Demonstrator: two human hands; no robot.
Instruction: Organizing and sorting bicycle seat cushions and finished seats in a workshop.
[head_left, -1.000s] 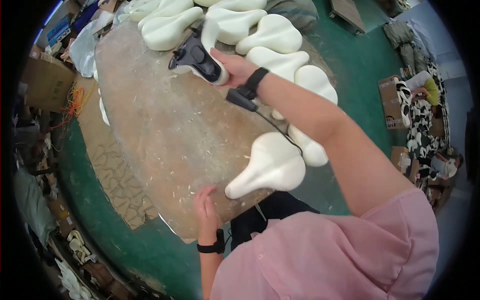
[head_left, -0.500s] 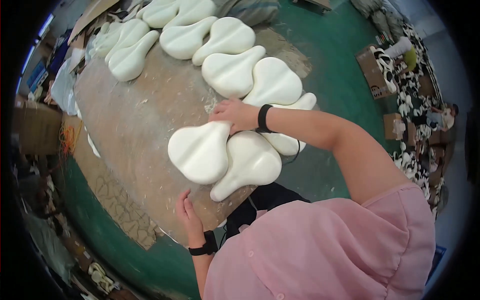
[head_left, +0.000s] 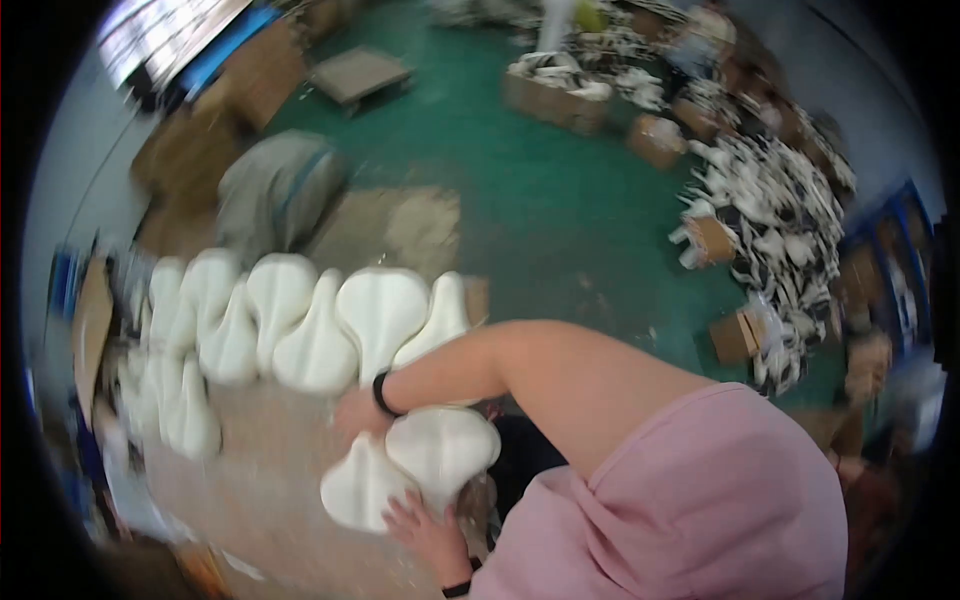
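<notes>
A white bicycle saddle (head_left: 358, 490) lies near the front of the table, its broad end toward me. My right hand (head_left: 358, 415), smeared by motion, is at its narrow nose; its fingers cannot be made out. My left hand (head_left: 428, 535) rests with spread fingers on the saddle's near right edge. Close against that saddle on the right lies a second white saddle (head_left: 445, 445). Beyond my right forearm runs a row of similar saddles, among them a broad one (head_left: 382, 310) and a narrow-looking one (head_left: 437, 325), partly hidden by the arm.
The brown tabletop (head_left: 265, 450) is strewn with scraps. More saddles (head_left: 185, 410) crowd its left end. Behind stand a grey sack (head_left: 275, 190) and a low trolley (head_left: 360, 75) on the green floor. Cartons (head_left: 560, 100) and heaped black-and-white pieces (head_left: 780, 240) line the far right.
My view has swung round, bringing more of the floor and far room into sight. My left hand has moved from beside the table edge onto the saddle. My right hand stays at its nose.
</notes>
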